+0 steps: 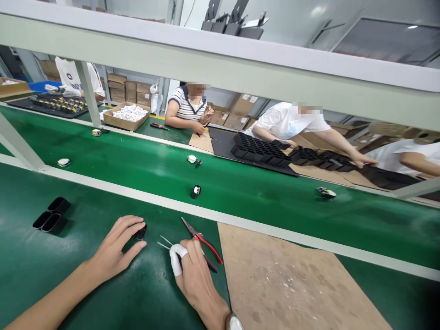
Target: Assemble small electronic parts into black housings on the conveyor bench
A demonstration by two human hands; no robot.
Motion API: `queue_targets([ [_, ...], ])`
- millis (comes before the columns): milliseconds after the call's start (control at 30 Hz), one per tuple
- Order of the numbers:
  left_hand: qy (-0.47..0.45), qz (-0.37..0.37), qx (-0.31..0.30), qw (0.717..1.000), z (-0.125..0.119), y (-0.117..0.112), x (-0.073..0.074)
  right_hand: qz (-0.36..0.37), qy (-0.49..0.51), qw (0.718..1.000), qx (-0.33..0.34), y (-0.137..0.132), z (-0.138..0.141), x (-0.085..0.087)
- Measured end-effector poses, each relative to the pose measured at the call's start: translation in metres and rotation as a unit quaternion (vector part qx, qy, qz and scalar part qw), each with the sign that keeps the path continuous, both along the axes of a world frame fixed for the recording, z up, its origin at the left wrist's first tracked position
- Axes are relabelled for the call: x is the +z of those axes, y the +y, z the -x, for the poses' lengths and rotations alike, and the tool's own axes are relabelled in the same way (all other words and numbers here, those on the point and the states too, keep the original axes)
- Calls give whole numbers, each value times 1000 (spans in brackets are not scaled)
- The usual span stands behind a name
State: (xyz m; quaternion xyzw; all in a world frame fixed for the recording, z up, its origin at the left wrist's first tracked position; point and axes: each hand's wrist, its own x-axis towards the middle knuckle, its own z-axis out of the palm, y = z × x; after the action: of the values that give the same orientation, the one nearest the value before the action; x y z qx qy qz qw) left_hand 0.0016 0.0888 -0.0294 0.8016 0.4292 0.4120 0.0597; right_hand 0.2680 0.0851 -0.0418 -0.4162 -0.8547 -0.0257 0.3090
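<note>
My left hand (120, 250) is on the green bench, its thumb and fingers curled round a small black plastic case (141, 232), which the fingers partly hide. In my right hand (194, 270) is a pair of thin tweezers (165, 243), their two tips apart and pointing left towards the case. White covers wrap the thumb and forefinger of this hand. Long-nose pliers (202, 243) with red and black handles lie just beyond it, partly behind the fingers. To the left, three black open-topped cases (51, 222) stand together on the bench.
A stained cardboard sheet (285, 279) lies at right. Beyond a pale rail, a green conveyor belt (154, 169) carries several small assemblies, one in a black case (195, 191). A shelf beam (220, 59) crosses overhead. Co-workers sit opposite, with black trays (261, 151) and a box of white parts (127, 114).
</note>
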Motion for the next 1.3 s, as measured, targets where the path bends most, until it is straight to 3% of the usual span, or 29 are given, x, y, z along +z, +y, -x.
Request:
queue_targets([
  [267, -57, -11, -72, 996, -15, -9, -2, -2, 44, 997, 66, -22, 18, 11],
  [633, -91, -6, -68, 994, -12, -5, 4, -14, 39, 996, 78, -23, 17, 12],
  [733, -107, -17, -30, 994, -6, -2, 8, -31, 31, 998, 48, -17, 13, 12],
  [900, -112, -45, 21, 992, 7, 5, 9, -49, -41, 994, -87, 2, -4, 3],
  [1033, -112, -22, 44, 992, 11, 8, 6, -41, -111, 981, -152, 14, -15, -8],
  [1300, -126, 4, 83, 989, 21, 12, 1, -50, -117, 981, -148, 19, -21, -12],
])
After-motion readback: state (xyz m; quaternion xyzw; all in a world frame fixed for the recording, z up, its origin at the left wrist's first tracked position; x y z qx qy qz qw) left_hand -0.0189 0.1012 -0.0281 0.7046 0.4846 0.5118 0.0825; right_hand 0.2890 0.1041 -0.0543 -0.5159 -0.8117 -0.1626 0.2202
